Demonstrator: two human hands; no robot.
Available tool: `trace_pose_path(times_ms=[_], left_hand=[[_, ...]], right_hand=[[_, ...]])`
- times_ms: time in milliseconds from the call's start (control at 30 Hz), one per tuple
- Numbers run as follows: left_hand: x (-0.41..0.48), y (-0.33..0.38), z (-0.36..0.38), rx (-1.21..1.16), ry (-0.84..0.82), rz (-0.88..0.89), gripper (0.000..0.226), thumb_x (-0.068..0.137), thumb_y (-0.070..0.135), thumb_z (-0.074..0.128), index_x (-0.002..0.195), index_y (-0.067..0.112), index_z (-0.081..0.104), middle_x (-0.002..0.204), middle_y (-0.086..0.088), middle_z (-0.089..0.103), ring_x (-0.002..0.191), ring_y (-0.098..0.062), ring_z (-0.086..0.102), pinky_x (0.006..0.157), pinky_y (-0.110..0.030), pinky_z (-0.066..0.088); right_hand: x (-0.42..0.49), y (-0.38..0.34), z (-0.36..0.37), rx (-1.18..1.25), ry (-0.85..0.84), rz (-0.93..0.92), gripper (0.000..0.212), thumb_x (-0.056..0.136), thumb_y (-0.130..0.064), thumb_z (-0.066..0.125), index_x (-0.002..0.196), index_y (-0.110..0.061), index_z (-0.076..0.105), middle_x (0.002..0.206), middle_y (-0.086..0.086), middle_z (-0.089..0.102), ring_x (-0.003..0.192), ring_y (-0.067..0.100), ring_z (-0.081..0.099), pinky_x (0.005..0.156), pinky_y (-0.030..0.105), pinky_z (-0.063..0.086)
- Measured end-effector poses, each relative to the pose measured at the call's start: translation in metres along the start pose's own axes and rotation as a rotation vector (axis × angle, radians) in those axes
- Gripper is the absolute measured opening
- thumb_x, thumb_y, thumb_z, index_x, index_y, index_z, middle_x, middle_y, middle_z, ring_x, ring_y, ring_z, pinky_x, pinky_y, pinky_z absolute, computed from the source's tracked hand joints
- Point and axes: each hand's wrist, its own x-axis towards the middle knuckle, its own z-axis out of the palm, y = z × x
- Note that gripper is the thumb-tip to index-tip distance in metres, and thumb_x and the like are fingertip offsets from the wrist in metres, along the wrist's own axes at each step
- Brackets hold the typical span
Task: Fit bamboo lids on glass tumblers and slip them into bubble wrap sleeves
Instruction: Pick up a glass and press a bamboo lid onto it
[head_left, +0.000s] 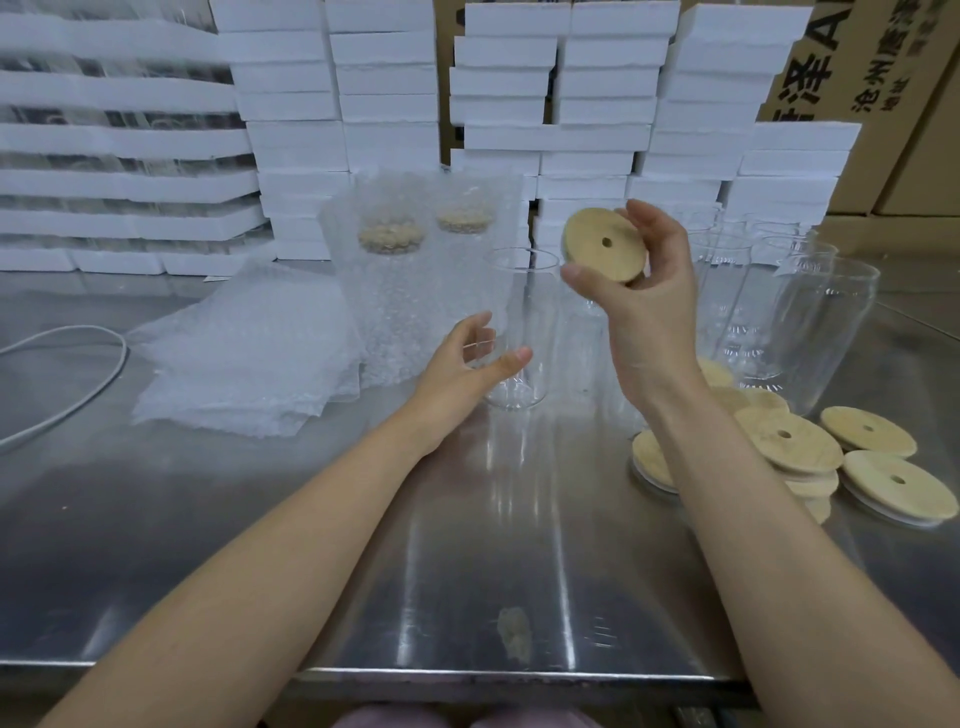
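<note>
A clear glass tumbler (522, 291) stands upright on the steel table (311, 545), its mouth uncovered. My left hand (467, 364) curls round its lower half, thumb on the near side. My right hand (644, 301) holds a round bamboo lid (602, 244) with a centre hole, tilted, above and to the right of the tumbler's rim. Two lidded tumblers in bubble wrap sleeves (415, 270) stand just behind the left hand. A stack of flat bubble wrap sleeves (244, 358) lies to the left.
Loose bamboo lids (789, 441) are piled at the right, with several bare tumblers (810, 322) behind them. White foam boxes (389, 104) and cardboard cartons (857, 78) line the back. A white cable (78, 395) curves at the left.
</note>
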Motion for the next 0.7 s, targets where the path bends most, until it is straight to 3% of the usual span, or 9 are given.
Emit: trace_pose_path(times_ms=[100,200,300,433,533,600,700], left_hand=[[-0.003,0.002,0.001,0.009,-0.051,0.01,0.083,0.067,0.057,0.072,0.14,0.032,0.041,0.13,0.01,0.051,0.12,0.0,0.049,0.091,-0.017,0.04],[-0.006,0.006,0.0,0.001,-0.115,0.022,0.084,0.064,0.055,0.074,0.139,0.033,0.044,0.126,0.015,0.054,0.116,0.004,0.052,0.088,-0.014,0.043],[-0.008,0.009,0.0,-0.002,-0.211,0.026,0.078,0.065,0.049,0.075,0.137,0.035,0.046,0.128,0.014,0.056,0.117,0.001,0.055,0.097,-0.021,0.046],[-0.01,0.012,0.003,-0.02,-0.279,0.035,0.071,0.066,0.042,0.076,0.131,0.036,0.049,0.126,0.013,0.058,0.113,0.003,0.058,0.098,-0.022,0.047],[-0.01,0.011,0.003,-0.016,-0.268,0.037,0.071,0.065,0.042,0.076,0.131,0.035,0.05,0.126,0.012,0.059,0.114,0.002,0.058,0.102,-0.027,0.047],[-0.008,0.009,0.002,-0.011,-0.257,0.036,0.076,0.066,0.043,0.077,0.135,0.028,0.051,0.127,0.01,0.059,0.116,0.0,0.057,0.104,-0.032,0.046],[-0.005,0.006,0.0,-0.001,-0.259,0.035,0.076,0.07,0.042,0.077,0.138,0.022,0.05,0.131,0.009,0.059,0.121,-0.002,0.054,0.106,-0.036,0.044]], right_hand=[[-0.005,0.004,0.002,-0.162,-0.069,-0.173,0.071,0.066,0.005,0.081,0.122,-0.022,0.047,0.124,-0.007,0.05,0.112,-0.002,0.054,0.092,0.019,0.046],[-0.009,0.004,0.005,-0.23,-0.102,-0.238,0.069,0.068,0.0,0.084,0.122,-0.023,0.047,0.127,-0.005,0.05,0.123,0.011,0.05,0.105,0.031,0.043],[-0.011,0.002,0.007,-0.259,-0.098,-0.253,0.053,0.074,-0.01,0.083,0.115,-0.023,0.052,0.131,-0.002,0.051,0.13,0.013,0.047,0.112,0.038,0.037],[-0.01,0.004,0.008,-0.375,-0.126,-0.189,0.017,0.086,-0.024,0.073,0.1,-0.027,0.064,0.133,-0.005,0.051,0.128,0.003,0.046,0.109,0.028,0.038],[-0.01,0.008,0.007,-0.4,-0.167,-0.206,0.01,0.088,-0.023,0.07,0.097,-0.024,0.065,0.122,-0.006,0.053,0.123,0.005,0.05,0.105,0.038,0.043],[-0.013,0.013,0.009,-0.446,-0.188,-0.252,0.019,0.086,-0.022,0.073,0.102,-0.02,0.062,0.119,-0.005,0.051,0.117,0.001,0.052,0.102,0.031,0.045],[-0.014,0.022,0.011,-0.529,-0.201,-0.32,0.033,0.082,-0.019,0.077,0.109,-0.017,0.058,0.115,-0.009,0.044,0.105,-0.014,0.05,0.091,0.006,0.039]])
